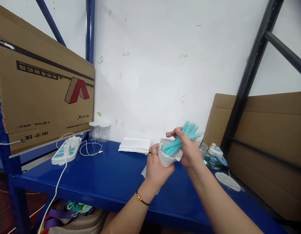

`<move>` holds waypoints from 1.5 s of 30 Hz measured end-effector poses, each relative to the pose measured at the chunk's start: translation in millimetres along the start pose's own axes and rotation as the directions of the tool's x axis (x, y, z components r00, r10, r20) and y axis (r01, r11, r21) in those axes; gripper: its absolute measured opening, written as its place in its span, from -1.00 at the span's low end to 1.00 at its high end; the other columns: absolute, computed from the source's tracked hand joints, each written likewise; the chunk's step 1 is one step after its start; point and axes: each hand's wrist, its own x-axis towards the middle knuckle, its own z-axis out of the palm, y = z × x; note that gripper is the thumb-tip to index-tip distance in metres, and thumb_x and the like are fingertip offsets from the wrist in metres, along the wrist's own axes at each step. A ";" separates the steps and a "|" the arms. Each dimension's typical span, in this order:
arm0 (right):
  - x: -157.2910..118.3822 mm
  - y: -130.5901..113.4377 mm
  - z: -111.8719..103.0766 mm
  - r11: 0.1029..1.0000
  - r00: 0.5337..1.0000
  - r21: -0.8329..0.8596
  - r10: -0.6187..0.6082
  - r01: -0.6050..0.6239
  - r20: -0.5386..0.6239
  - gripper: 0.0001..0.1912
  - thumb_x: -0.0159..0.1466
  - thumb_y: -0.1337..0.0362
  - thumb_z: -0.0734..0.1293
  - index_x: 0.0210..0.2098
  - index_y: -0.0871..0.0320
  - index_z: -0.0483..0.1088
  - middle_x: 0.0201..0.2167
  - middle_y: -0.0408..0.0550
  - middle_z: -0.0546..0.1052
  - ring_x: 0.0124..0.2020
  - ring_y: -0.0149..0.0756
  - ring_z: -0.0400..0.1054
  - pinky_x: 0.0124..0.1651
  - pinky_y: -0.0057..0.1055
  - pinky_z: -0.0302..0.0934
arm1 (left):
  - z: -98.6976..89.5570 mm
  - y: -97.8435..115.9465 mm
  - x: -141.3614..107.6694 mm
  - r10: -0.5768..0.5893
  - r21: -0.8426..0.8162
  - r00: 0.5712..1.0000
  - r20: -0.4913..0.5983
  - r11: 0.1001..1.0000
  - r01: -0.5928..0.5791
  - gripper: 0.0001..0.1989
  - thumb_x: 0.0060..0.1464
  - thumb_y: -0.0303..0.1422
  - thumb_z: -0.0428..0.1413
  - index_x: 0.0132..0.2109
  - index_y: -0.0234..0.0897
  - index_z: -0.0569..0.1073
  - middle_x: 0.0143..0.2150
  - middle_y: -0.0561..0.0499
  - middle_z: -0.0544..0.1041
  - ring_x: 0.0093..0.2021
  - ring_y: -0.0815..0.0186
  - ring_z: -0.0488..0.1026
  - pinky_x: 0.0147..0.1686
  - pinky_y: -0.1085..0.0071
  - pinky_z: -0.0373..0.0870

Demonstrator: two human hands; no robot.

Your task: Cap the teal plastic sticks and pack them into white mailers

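My left hand (158, 167) is wrapped round a white plastic bag (166, 159) and holds its mouth upward over the blue table (111, 177). In my right hand (189, 149) is a bundle of thin turquoise sticks (175, 146), which look like slim brushes or wands with paler, fuzzy-looking upper ends. Their lower ends reach into the bag's mouth, while the upper ends stick out past my right fingers. What else the bag contains is hidden. Which exact kind the sticks are, I cannot tell.
A stack of white bags (135, 144) lies near the wall. Two clear jars (104, 132) stand back left, by a power strip (65, 152) with white cables. On the right are a blue-tinted bottle (215, 157), a round white pad (228, 181) and cardboard (269, 152). A large carton (48, 87) stands left.
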 end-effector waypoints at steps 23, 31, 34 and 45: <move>-9.5 18.1 -0.8 0.941 0.913 -0.318 0.227 -0.116 0.339 -0.63 0.07 0.15 0.41 -0.15 0.09 0.36 -0.26 -0.10 0.47 -0.28 -0.32 0.37 -0.27 -0.44 0.24 | -9.2 -14.5 -0.9 -0.168 -0.081 0.986 -0.022 0.983 0.165 -0.28 -0.25 -0.38 0.21 0.11 -0.24 0.13 0.06 -0.14 0.31 0.03 0.09 0.32 -0.02 0.19 0.26; -29.6 37.8 -24.0 0.863 0.914 -0.470 0.024 0.185 0.405 -0.36 0.09 0.20 0.39 0.14 0.05 0.17 0.09 0.06 0.31 0.05 -0.11 0.25 0.05 -0.18 0.20 | -11.6 -23.2 -7.8 -0.131 -0.015 0.991 0.016 0.991 0.132 0.14 -0.35 -0.23 0.29 0.30 -0.23 -0.19 0.23 -0.24 0.12 0.21 -0.03 0.09 0.10 0.09 0.14; -33.1 38.2 -25.8 0.740 0.858 -0.542 -0.092 0.398 0.505 -0.39 0.09 0.25 0.38 0.13 0.03 0.21 0.11 0.06 0.29 0.13 -0.08 0.15 0.14 -0.13 0.12 | -4.7 -32.4 -14.6 -0.098 0.053 0.995 -0.012 0.994 0.099 0.04 -0.23 -0.27 0.23 0.31 -0.25 -0.19 0.28 -0.25 0.03 0.26 -0.02 -0.02 0.15 0.06 0.04; 12.2 3.4 -35.1 0.460 0.636 -0.597 0.087 0.657 0.767 -0.57 0.09 0.24 0.40 -0.02 -0.06 0.40 -0.06 -0.08 0.49 0.02 -0.10 0.27 0.09 -0.11 0.08 | -23.6 -58.6 -21.9 -0.021 -0.433 0.909 0.417 0.874 0.219 -0.58 0.00 -0.45 -0.08 0.05 -0.27 0.34 -0.07 -0.03 0.48 -0.12 0.21 0.41 -0.08 0.29 0.32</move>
